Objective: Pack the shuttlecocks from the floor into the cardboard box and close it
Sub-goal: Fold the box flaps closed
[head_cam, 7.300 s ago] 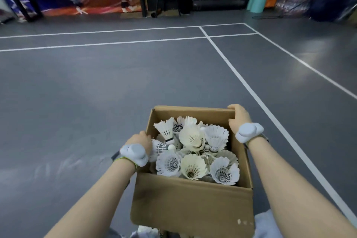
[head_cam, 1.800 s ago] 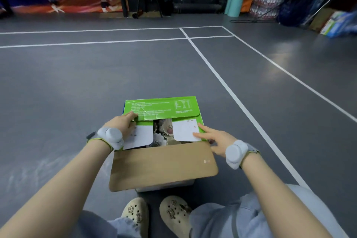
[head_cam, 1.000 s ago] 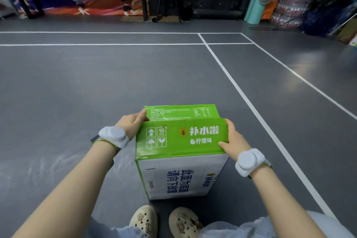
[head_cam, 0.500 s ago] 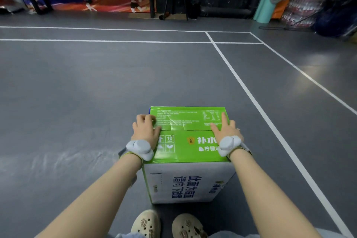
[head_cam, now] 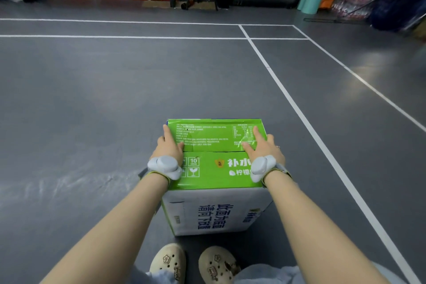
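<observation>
- cardboard box sits on the grey floor right in front of our shoes, green flaps folded shut
- our left hand and right hand lie flat, fingers straight, pressing the top's left and right edges

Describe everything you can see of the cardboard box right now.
The cardboard box stands upright on the grey court floor, just ahead of the person's shoes. Its two green printed top flaps are folded shut and meet in a seam across the middle; the far flap looks creased near its right end. The near side is white with blue characters. The left hand and the right hand press flat on the top, near its left and right edges. No tape is visible.
</observation>
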`<state>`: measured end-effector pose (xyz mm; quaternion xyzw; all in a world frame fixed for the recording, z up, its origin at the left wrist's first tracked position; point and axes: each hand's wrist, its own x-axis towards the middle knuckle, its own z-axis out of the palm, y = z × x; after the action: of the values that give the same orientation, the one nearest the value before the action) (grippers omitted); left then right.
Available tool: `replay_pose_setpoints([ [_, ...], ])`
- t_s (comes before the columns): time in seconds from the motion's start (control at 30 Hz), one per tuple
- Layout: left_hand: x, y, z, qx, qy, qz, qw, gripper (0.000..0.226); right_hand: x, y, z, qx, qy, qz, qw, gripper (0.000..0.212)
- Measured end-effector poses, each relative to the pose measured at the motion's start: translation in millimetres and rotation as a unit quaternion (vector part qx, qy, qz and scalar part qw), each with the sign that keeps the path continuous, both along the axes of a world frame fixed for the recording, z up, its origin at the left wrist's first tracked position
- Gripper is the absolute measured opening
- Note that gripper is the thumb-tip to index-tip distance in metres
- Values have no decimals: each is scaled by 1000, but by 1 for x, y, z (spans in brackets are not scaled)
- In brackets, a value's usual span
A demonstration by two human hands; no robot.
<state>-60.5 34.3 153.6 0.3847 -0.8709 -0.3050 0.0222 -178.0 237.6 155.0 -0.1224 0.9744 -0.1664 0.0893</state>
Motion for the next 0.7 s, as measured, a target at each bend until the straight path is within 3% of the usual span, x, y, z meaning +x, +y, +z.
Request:
replay_pose_setpoints([
  [0.17,-4,7,-2,-91,-26,-43,995,60,0,-2,-2,37,10,1,999,62],
  [0.33,-17,2,-4,-215,-60,-127,967,52,-8,-11,-3,114,108,70,985,58],
  [0.5,-26,2,-11,-235,-37,-167,957,54,-17,-23,-8,112,150,176,966,53],
  [0.7,-24,1,-9,-218,-29,-168,961,53,-17,-43,-6,64,150,179,970,51],
])
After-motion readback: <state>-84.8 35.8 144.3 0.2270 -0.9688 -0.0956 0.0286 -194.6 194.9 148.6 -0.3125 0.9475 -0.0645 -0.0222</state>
